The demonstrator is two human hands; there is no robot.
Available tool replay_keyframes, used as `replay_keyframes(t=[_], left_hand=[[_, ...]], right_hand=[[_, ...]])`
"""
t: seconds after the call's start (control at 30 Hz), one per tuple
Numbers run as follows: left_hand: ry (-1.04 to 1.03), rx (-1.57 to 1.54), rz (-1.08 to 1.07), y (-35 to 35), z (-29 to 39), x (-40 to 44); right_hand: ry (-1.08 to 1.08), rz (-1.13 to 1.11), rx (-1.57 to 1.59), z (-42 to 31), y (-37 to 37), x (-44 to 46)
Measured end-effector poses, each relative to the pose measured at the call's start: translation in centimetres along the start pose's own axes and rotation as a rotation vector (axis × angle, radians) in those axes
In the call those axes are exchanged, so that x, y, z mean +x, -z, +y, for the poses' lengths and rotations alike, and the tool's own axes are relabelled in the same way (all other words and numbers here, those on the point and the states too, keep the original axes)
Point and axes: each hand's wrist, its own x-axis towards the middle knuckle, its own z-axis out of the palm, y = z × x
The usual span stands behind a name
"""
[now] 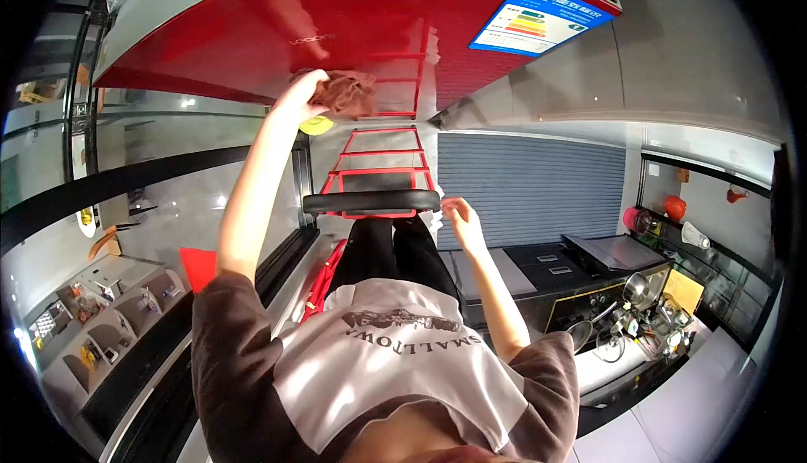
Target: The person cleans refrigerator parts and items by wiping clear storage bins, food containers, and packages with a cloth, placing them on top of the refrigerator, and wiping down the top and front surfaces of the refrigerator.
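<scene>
My left hand (301, 100) is raised and closed around a brown cloth (345, 95). The cloth lies at the lower edge of a glossy red appliance panel (252, 34); whether it presses on the surface is hard to tell. A round yellow thing (317, 126) shows just below that hand, partly hidden. At waist height, my right hand (464, 223) is beside the right end of the black padded rail (370, 203) of a red ladder (382, 152). Its fingers are loosely bent and apart, with nothing seen in them; contact with the rail is unclear.
A blue and white energy label (542, 19) is on the red panel. A grey slatted shutter (530, 185) stands beyond the ladder. At lower right, pans (639, 291) and utensils crowd a counter. Black-framed glass (210, 190) and shelves (126, 320) are on the left.
</scene>
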Motion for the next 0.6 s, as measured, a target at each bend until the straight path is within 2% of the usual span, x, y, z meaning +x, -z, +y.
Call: replay_keyframes(t=[0.03,0.1,0.13,0.23,0.3,0.37,0.43,0.5,0.57,0.6], left_hand=[[-0.013,0.088,-0.001,-0.6,-0.2,-0.2],[-0.098,0.170,-0.219,-1.9,0.0,-0.6],[-0.083,0.251,-0.247,-3.0,0.1,-0.9],[-0.342,0.634,-0.319,-7.2,0.2,-2.0],[-0.400,0.824,-0.289,-11.3,0.6,-4.0],[-0.426,0.878,-0.419,-15.7,1.7,-7.2],[-0.540,0.969,-0.576,-20.2,-0.2,-3.8],[-0.724,1.014,-0.509,-23.8,-2.1,-3.8],[-0.625,0.964,-0.606,-24.6,-3.9,-5.9],[-0.593,0.972,-0.657,-24.7,-5.1,-6.3]], right_hand=[[0.001,-0.006,-0.032,0.1,0.1,0.1],[-0.002,-0.009,-0.094,0.2,0.3,-0.1],[0.008,-0.002,-0.091,0.3,0.4,-0.2],[0.040,0.022,-0.085,0.4,0.7,0.0],[0.087,0.055,-0.089,0.9,1.1,-0.1],[0.108,0.084,-0.093,1.2,1.7,-0.4],[0.105,0.104,-0.092,1.4,2.4,-0.8],[0.090,0.124,-0.109,1.2,3.0,-1.3],[0.042,0.141,-0.085,1.8,3.5,-1.6],[0.084,0.146,-0.172,2.0,3.9,-1.7]])
